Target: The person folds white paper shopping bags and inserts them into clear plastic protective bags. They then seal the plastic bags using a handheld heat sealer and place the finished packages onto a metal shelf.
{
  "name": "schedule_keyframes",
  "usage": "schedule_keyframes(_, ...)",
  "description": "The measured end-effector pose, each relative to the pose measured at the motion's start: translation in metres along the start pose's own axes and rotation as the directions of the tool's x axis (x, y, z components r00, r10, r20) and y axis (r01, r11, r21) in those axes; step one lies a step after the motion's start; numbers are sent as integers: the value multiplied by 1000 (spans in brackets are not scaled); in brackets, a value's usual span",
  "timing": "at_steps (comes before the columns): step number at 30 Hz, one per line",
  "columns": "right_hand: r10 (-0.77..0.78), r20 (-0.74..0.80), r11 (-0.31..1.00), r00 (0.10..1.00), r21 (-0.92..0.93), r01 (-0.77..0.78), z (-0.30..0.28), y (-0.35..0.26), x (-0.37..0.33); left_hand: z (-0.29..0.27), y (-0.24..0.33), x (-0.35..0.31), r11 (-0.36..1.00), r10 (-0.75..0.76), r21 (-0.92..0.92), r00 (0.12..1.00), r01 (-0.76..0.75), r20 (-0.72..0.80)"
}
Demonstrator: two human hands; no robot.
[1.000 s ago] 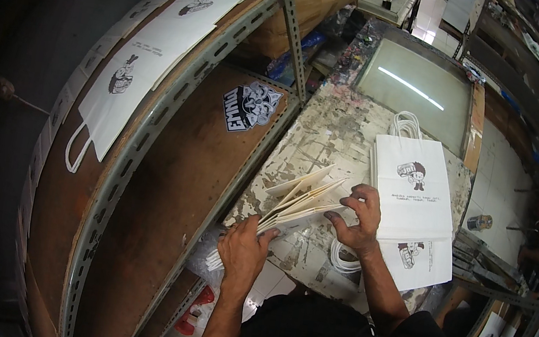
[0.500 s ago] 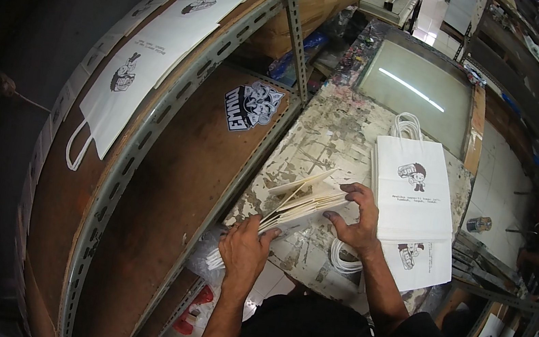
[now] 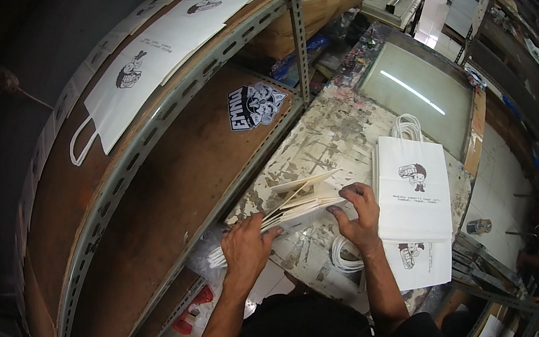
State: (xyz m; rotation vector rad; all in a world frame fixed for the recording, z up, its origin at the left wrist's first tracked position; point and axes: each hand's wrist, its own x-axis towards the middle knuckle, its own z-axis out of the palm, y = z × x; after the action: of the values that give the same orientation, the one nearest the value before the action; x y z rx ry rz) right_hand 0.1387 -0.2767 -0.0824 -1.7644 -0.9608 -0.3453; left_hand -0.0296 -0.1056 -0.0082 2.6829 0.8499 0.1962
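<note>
Between my hands a stack of white paper bags [image 3: 302,206] stands tilted on its long edge, some of the bags fanned apart at the top. My left hand [image 3: 246,244] grips the lower-left end, where white rope handles stick out beneath it. At the other end my right hand [image 3: 360,217] pinches the stack with fingers over the top and thumb below. Just right of it lies a pile of white paper bags [image 3: 415,213] printed with a dark cartoon figure. Looped handles [image 3: 345,256] show beside my right wrist.
A paint-stained worktable [image 3: 308,139] carries the bags, with a framed glass panel [image 3: 410,95] at its far end. To the left, a metal-edged rack [image 3: 154,107] holds more printed bags [image 3: 135,67] and a dark mascot sticker [image 3: 255,106]. A can [image 3: 479,226] stands off the table's right side.
The right hand's thumb and fingers have closed in slightly on the end of the stack. The view has shifted a little; the left hand keeps its hold.
</note>
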Motion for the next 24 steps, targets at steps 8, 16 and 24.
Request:
schedule_keyframes(8,-29,16,1000,999,6,29,0,0,4,-7,-1,2,999,5,-49,997,-1,72)
schedule_keyframes(16,120,-21,983,993,146,-115,2,4,-5,-16,-1,1,999,19,-44,990,-13,143)
schedule_keyframes(24,292,82,921,953,245,-303,3,10,-11,-20,0,3,999,25,-49,980,-16,198)
